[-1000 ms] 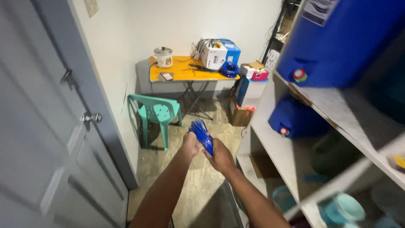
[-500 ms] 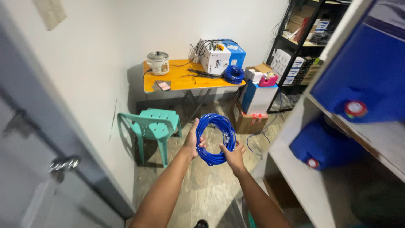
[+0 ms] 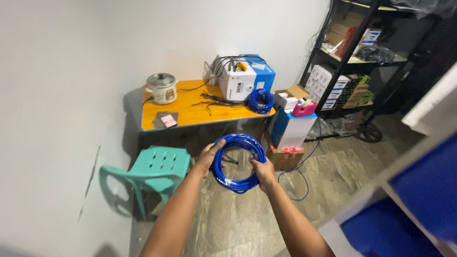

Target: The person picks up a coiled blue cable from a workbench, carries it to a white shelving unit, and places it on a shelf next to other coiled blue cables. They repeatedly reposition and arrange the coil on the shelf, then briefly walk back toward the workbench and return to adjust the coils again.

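since a moment ago the view has swung off the door toward the orange bench (image 3: 190, 114). below it stands a teal chair (image 3: 157, 166); nearby both hands, left hand (image 3: 207, 157) and right hand (image 3: 263, 172), stay clamped on the blue cable coil (image 3: 238, 162), mid-air.

Both my bare forearms reach forward from the lower edge, converging ahead of me. My left hand (image 3: 208, 158) curls its fingers closed, thumb up. My right hand (image 3: 263, 172) grips shut too, knuckles outward, slightly lower, the hands apart.
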Action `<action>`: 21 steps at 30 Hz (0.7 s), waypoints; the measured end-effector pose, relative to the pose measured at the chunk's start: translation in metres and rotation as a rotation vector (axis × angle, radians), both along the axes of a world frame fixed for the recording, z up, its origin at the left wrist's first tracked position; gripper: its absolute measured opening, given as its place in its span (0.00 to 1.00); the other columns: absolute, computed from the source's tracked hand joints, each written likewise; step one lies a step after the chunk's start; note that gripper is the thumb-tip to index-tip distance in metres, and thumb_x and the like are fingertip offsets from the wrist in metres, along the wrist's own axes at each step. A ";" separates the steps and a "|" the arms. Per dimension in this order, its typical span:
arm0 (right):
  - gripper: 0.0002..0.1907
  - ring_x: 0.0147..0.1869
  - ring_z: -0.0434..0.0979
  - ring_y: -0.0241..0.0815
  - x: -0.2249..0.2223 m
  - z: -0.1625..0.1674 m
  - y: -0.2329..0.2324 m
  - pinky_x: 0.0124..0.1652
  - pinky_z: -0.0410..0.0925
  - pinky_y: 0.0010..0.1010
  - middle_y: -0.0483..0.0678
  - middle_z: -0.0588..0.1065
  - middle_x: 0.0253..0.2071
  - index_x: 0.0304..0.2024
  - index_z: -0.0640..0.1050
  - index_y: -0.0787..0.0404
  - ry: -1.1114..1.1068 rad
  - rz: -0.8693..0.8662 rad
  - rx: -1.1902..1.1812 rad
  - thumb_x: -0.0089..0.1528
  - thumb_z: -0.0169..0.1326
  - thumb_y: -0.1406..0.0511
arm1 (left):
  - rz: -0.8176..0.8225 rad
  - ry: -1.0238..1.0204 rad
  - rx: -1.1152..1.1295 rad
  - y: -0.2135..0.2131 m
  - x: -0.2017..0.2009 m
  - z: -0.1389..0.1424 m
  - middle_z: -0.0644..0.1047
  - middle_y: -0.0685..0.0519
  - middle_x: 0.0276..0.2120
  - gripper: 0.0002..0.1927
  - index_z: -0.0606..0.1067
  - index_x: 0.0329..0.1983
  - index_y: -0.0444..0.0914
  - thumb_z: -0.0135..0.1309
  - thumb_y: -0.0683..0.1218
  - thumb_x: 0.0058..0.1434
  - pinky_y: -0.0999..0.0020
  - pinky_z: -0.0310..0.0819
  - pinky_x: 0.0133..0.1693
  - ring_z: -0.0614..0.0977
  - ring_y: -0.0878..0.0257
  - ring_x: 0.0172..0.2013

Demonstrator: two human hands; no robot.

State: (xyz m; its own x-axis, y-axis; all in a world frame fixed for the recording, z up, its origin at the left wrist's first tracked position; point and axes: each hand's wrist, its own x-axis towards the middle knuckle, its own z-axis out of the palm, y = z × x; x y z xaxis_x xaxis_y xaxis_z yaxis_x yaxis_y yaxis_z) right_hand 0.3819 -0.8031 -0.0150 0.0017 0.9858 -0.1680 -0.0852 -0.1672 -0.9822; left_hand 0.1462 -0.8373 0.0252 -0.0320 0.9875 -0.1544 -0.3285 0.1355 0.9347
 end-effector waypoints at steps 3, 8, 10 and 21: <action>0.05 0.24 0.69 0.35 -0.002 0.001 0.038 0.25 0.65 0.31 0.42 0.70 0.23 0.38 0.76 0.58 -0.132 -0.043 0.031 0.60 0.59 0.69 | -0.043 0.267 0.036 0.054 -0.008 -0.010 0.80 0.55 0.34 0.26 0.78 0.47 0.41 0.68 0.60 0.52 0.68 0.79 0.30 0.81 0.66 0.30; 0.05 0.24 0.69 0.34 -0.009 -0.005 0.120 0.25 0.63 0.30 0.42 0.72 0.23 0.37 0.78 0.61 -0.256 -0.075 0.078 0.59 0.61 0.69 | -0.148 0.478 0.098 0.150 -0.014 -0.036 0.83 0.52 0.26 0.17 0.82 0.36 0.36 0.72 0.49 0.47 0.67 0.79 0.27 0.83 0.65 0.24; 0.06 0.23 0.69 0.34 -0.017 -0.007 0.154 0.24 0.64 0.31 0.44 0.72 0.22 0.36 0.77 0.62 -0.270 -0.073 0.065 0.59 0.61 0.68 | -0.039 0.489 -0.015 0.191 -0.016 -0.043 0.82 0.51 0.23 0.15 0.82 0.31 0.34 0.69 0.50 0.50 0.65 0.79 0.26 0.82 0.64 0.22; 0.11 0.28 0.78 0.42 -0.027 0.013 0.316 0.30 0.74 0.35 0.50 0.76 0.27 0.37 0.74 0.65 0.145 -0.004 -0.069 0.60 0.61 0.64 | 0.158 0.555 -0.042 0.394 -0.013 -0.018 0.82 0.45 0.24 0.16 0.80 0.33 0.34 0.66 0.50 0.50 0.59 0.80 0.26 0.84 0.55 0.20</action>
